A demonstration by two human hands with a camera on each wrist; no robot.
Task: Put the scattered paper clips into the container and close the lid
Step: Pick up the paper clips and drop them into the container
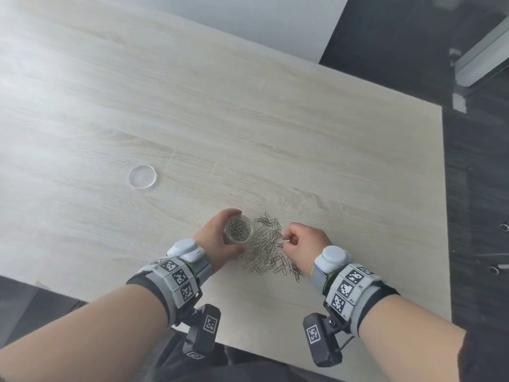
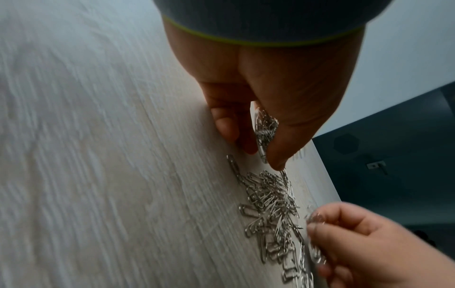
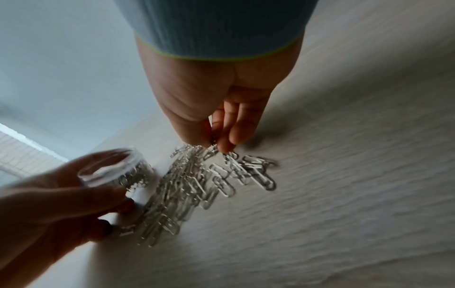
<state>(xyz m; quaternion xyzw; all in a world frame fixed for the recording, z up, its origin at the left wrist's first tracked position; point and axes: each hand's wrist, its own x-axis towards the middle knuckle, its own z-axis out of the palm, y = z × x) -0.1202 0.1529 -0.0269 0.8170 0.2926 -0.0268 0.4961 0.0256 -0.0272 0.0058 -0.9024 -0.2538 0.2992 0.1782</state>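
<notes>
A small clear round container (image 1: 238,229) holding several silver paper clips stands on the light wood table (image 1: 248,133). My left hand (image 1: 220,241) grips it from the side; the same container (image 3: 115,171) shows in the right wrist view and the container (image 2: 264,132) between thumb and fingers in the left wrist view. A pile of loose paper clips (image 1: 268,248) lies just right of it, also the pile (image 3: 197,187) and pile (image 2: 273,210). My right hand (image 1: 303,239) pinches a few clips (image 3: 211,150) at the pile's right edge. The clear round lid (image 1: 143,177) lies apart, far left.
The table's right edge (image 1: 444,216) and near edge drop to a dark floor. Small metal parts (image 1: 500,267) lie on the floor at right. A white wall (image 1: 248,20) stands beyond the table's far side.
</notes>
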